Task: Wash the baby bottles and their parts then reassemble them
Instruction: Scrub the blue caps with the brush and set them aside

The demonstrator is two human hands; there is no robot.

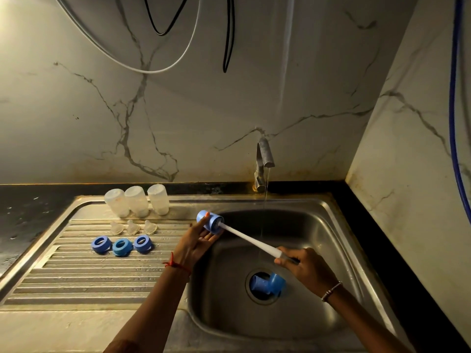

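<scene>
Marble-look wall (76,110) behind, pale with dark grey veins, meeting a second veined panel (413,154) at the right-hand corner. White cable (142,70) looped low across the upper wall, black cable (227,47) hanging just beside it. Blue hose (453,110) down the far right edge. Dark countertop (28,212) along the left and right, speckled and wet-looking on the left. Brownish staining (252,179) along the seam between wall and counter. Pale stone ledge (63,329) along the near edge.
</scene>
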